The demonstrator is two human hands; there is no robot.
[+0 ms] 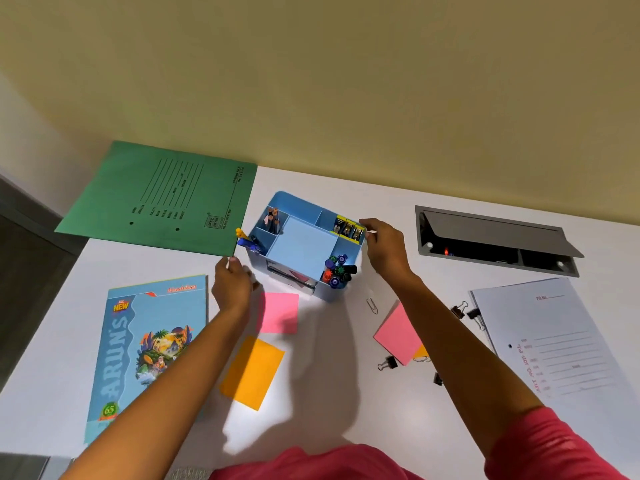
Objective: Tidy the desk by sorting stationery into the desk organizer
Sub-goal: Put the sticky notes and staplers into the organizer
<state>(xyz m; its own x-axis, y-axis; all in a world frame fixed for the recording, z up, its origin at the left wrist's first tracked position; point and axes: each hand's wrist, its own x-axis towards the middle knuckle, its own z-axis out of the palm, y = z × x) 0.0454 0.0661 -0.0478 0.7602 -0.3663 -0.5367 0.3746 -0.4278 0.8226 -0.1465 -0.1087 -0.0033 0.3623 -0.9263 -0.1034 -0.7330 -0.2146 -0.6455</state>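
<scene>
Head view: we see the blue desk organizer (300, 244) at the centre of the frame on the white desk (346, 386). Pencils (273, 218) stand in its upper-left cell, markers (337, 269) at its lower right and staple boxes (348, 227) at its upper right.

Our right hand (385, 249) is at the organizer's right corner. Its fingers curl over the rim beside the staple boxes with the thumb on the outer wall, so it seems to be pinching that corner to steady it. Our left hand (231, 289) sits just off the organizer's lower-left corner, knuckles toward us and fingers curled. We cannot tell whether it holds anything.

Loose stationery is left below the organizer:
- a pink sticky note (279, 312) right at its front;
- an orange note (252, 372) lower down;
- a second pink note (398, 335) to the right;
- a paper clip (372, 306) and binder clips (388, 362) near that second note.

We judge the step in hand to be bracing the organizer before more items go in. To do it well, we should:
- keep the right hand's hold low and firm so the box neither tips nor slides;
- collect the notes flat and squared;
- put the small clips into a cell with spare room, not on top of the markers.
</scene>
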